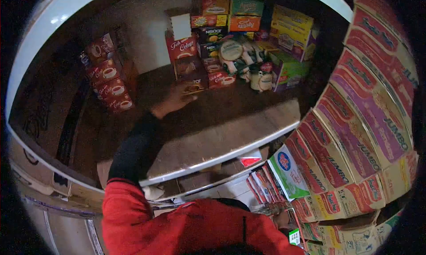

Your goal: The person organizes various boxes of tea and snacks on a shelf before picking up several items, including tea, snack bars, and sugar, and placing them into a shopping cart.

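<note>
Fingers of my left hand (175, 100) reach the brown Nextar box (197, 83); grip cannot be determined. Box sits behind the shelf's (230, 142) front edge, beside the red Teh Celup box (222, 80), presumably for side support. My right hand (281, 219): dim, finger state undeterminable.

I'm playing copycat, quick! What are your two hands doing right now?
Left hand: open, fingers at the brown box.
Right hand: low down, too dim to tell.

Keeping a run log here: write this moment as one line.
left hand: fingers at brown box, on shelf | right hand: low, grip unclear | red Teh Celup boxes: stacked, far left | jar: beside green box
</note>
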